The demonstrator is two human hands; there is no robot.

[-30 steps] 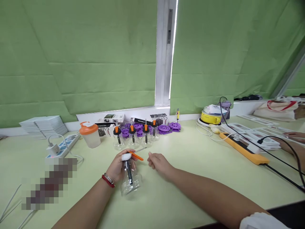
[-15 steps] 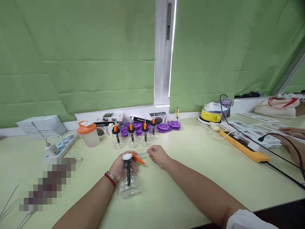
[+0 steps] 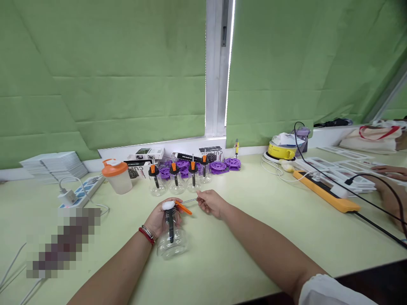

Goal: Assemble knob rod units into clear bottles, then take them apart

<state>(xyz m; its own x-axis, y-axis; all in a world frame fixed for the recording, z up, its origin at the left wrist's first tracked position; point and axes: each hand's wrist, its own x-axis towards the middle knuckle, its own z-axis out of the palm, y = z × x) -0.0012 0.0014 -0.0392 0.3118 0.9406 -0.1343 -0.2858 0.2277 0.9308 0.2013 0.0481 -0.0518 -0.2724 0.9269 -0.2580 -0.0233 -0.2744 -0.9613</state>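
My left hand (image 3: 155, 219) is wrapped round the neck of a clear bottle (image 3: 178, 245). The bottle leans a little, its base at or near the tabletop. A black strip (image 3: 171, 228) runs down its side, an orange lever (image 3: 185, 209) sticks out to the right, and a white piece (image 3: 168, 205) covers its top. Between thumb and fingers, my right hand (image 3: 212, 204) pinches a thin metal rod (image 3: 190, 200). The rod's other end goes behind the orange lever at the bottle's top; whether it enters there is hidden.
Several similar bottles (image 3: 177, 186) stand behind, before purple plastic parts (image 3: 219, 167) and small boxes (image 3: 149, 153). An orange-lidded shaker cup (image 3: 118, 183) and a white power strip (image 3: 85, 192) are left. Right are an orange power strip (image 3: 327, 192), cables and another person's arm (image 3: 389, 199).
Both hands keep their holds on the bottle and the rod. My right hand's fingers have shifted slightly on the rod's end. The whole view has moved a little.
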